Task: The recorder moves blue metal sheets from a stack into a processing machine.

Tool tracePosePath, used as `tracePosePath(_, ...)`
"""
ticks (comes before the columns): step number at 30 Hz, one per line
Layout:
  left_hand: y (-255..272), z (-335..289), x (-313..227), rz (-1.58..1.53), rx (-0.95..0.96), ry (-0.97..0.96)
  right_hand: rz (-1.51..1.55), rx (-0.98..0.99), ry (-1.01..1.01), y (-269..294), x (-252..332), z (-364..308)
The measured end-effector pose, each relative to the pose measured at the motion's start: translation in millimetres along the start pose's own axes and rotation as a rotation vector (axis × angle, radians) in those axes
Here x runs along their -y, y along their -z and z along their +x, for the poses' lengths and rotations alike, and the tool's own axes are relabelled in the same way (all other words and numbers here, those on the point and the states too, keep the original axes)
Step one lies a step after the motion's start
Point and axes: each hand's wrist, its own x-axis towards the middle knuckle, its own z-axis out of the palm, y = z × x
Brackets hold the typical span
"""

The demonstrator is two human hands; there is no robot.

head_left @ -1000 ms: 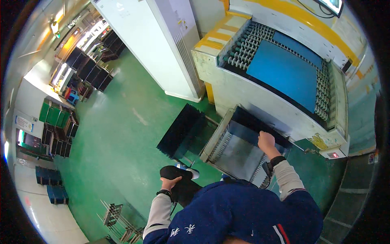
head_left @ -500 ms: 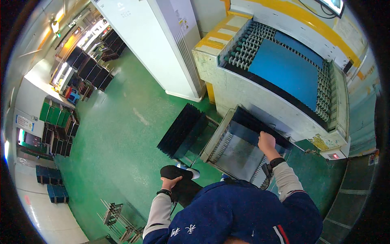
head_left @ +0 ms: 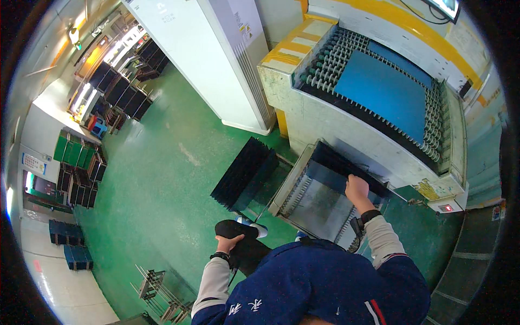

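My right hand [head_left: 357, 192] is closed at the top edge of a thin dark panel [head_left: 326, 177] in a slotted metal rack [head_left: 279, 201], with its fingers pinched together. Behind that panel, several more dark panels [head_left: 338, 158] stand in the same rack. My left hand [head_left: 228, 244] is wrapped round my bent knee [head_left: 229, 228], in dark trousers. Left of the rack, a second stack of dark upright panels [head_left: 245, 174] sits in a wire frame low over the floor. Above the rack, a flat blue panel [head_left: 383, 93] lies on the rollers of a conveyor machine [head_left: 346, 127].
A tall white cabinet [head_left: 211, 59] stands left of the machine. On the green floor [head_left: 157, 179] lies an empty metal rack [head_left: 157, 290] at the lower left. Loaded racks [head_left: 80, 168] line the left wall. A red-lit switch [head_left: 446, 208] is on the machine's lower right corner.
The blue panel has slid slightly farther over the rollers, away from me, baring more roller teeth along the near edge. Both my hands have stayed in place.
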Motion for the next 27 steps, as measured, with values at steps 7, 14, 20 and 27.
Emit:
tracePosePath(7,-2,8,7,-0.02,0.002,-0.05,-0.018,-0.013,0.013,-5,-2,1)
tracePosePath(14,-1,6,5,-0.004,-0.005,-0.017,-0.023,-0.007,0.007,-6,-3,3)
tracePosePath(20,2,0,4,-0.004,-0.011,-0.001,-0.023,0.009,0.005,2,4,2)
tracePosePath(27,6,-22,-11,-0.037,0.012,-0.009,-0.041,0.005,-0.001,-3,0,2)
